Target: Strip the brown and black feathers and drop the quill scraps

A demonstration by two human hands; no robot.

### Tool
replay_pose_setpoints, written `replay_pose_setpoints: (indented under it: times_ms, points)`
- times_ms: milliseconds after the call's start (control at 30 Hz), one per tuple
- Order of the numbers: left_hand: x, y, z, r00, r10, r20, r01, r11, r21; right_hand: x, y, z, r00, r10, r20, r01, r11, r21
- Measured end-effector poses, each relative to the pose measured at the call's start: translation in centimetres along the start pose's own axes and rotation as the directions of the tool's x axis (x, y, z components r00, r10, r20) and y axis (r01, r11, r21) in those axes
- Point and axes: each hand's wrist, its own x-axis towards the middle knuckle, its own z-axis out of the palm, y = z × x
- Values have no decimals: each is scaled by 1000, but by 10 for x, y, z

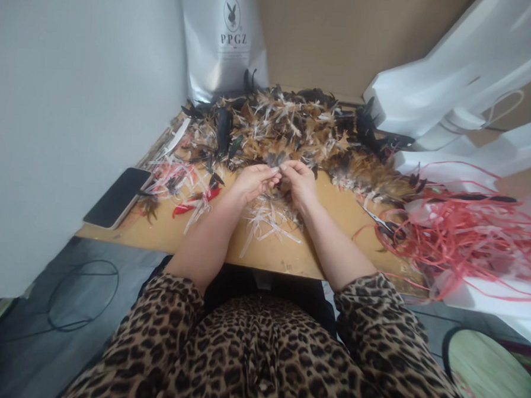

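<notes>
My left hand [256, 182] and my right hand [300, 180] meet over the middle of the wooden table [262, 255], fingertips pinched close together. Between them is a small dark grey feather piece [275, 159]; its lower end is hidden by my fingers. Just beyond my hands lies a large pile of brown and black feathers [287, 120]. Clear and white plastic strips [268, 220] are scattered on the table below my hands. A red feather piece [189, 206] lies left of my left forearm.
At the left edge is a phone [118, 197]. Scissors [382, 222] lie right of my hands, beside a tangle of red strings [477, 240]. A silver bag [227, 42] stands behind the feathers, and white packaging [452, 108] is at the back right.
</notes>
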Motion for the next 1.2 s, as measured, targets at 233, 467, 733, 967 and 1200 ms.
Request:
replay_pose_setpoints:
  times_ms: [233, 467, 733, 967, 1200]
  points:
    - [-2, -1, 1, 1000, 23, 19, -25, 996, 82, 2, 1, -1, 998, 52, 20, -53, 996, 67]
    - [1, -4, 2, 1000, 15, -14, -15, 999, 42, -3, -4, 7, 990, 139, 8, -137, 959, 246]
    - [1, -5, 1, 999, 39, 0, -39, 997, 64, 0, 3, 5, 993, 120, -13, -116, 979, 166]
    - [3, 6, -8, 990, 129, -56, -128, 991, 26, 9, 6, -9, 998, -59, -10, 58, 992, -112]
    - [10, 16, -22, 947, 176, -267, -209, 973, -102, 12, 15, -21, 918, -323, 230, 387, 606, -695]
